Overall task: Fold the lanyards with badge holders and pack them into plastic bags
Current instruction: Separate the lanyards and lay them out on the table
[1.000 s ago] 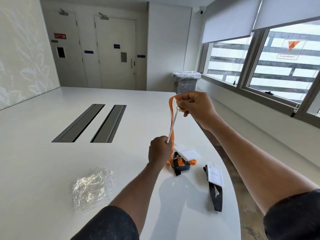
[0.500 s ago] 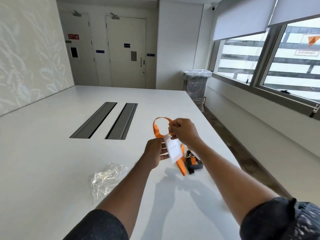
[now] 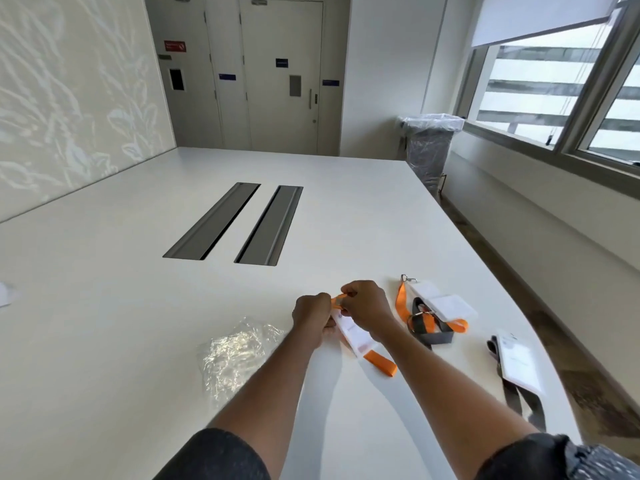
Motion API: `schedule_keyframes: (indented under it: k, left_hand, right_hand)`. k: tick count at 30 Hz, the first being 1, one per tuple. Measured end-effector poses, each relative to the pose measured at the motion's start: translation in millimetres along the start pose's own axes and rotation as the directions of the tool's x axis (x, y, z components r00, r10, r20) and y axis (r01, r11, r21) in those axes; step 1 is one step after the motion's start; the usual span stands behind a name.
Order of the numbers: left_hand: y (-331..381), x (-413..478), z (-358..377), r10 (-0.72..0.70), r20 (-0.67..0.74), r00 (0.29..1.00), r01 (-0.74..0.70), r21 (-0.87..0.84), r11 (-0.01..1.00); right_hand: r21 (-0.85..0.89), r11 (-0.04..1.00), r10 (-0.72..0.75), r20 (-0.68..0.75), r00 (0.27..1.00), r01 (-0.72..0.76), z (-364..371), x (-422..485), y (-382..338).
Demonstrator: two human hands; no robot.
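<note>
Two dark sleeves (image 3: pixel 214 459) are cut off by the bottom edge, and both forearms reach fwd over the white tabletop (image 3: pixel 121 323). Near the tabletop's R edge lies a dark grey strap lanyard (image 3: pixel 512 400) w/ a white card holder (image 3: pixel 521 367) on top of it. Its print is too small to read, and the strap's low end goes behind the right arm.

L of the arms sits a crumpled heap of clear plastic bags (image 3: pixel 235 355); the count can't be told.

Mid-tabletop the hands meet, just apart from that heap. The left hand (image 3: pixel 311 315) has a clenched grip at the upper-left edge of a white rectangular badge holder (image 3: pixel 353 332); its fingertips are hidden behind the knuckles. The right hand (image 3: pixel 363 311) pinches a small loop of the orange fabric lanyard (image 3: pixel 381 362) above the holder. The strap's free end pokes out below the holder and lies flat on the tabletop. The clip joining strap and holder is hidden by the fingers.

Just R of the hands is a tangled pile of orange and black lanyards (image 3: pixel 431 323) w/ white holders, and a metal clip shows at its far end.

At the far L edge a white scrap (image 3: pixel 5 294) is cut off by the frame.

Farther on are two grey recessed slots (image 3: pixel 239 223) in the tabletop. Beyond the far corner are a dark bin w/ clear liner (image 3: pixel 429 147), pale doors (image 3: pixel 280 74) w/ unreadable signs, and windows (image 3: pixel 554 88) at R.
</note>
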State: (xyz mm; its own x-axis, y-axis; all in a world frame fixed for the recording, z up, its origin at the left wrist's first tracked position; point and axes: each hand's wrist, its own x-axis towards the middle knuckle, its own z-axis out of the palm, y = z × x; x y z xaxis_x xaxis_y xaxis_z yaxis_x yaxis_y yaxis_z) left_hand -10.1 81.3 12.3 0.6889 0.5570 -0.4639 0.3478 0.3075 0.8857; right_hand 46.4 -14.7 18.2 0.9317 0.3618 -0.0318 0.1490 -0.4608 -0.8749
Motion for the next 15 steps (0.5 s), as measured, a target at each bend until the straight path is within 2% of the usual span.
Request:
schedule_keyframes:
  k: [3, 6, 9, 12, 15]
  left_hand:
    - [-4, 10, 3, 0.063, -0.115, 0.991, -0.035, 0.229, 0.973]
    - [-8, 17, 5, 0.139, -0.189, 0.972, -0.045, 0.429, 0.902]
    - [-7, 22, 11, 0.171, -0.232, 0.958, -0.039, 0.485, 0.873]
    - [1, 15, 24, 0.216, -0.261, 0.941, -0.041, 0.546, 0.837]
    - [6, 0, 44, 0.303, -0.329, 0.894, -0.032, 0.630, 0.776]
  right_hand:
    - [-0.135, 0.990, -0.039, 0.046, 0.998, 0.045, 7, 4, 9]
    - [-0.205, 0.975, -0.063, 0.098, 0.993, 0.082, 10, 5, 16]
    - [-0.223, 0.969, -0.079, 0.134, 0.988, 0.108, 6, 7, 21]
    - [-0.219, 0.968, -0.100, 0.111, 0.989, 0.122, -4, 6, 22]
    - [-0.198, 0.971, -0.122, 0.076, 0.990, 0.135, -21, 6, 22]
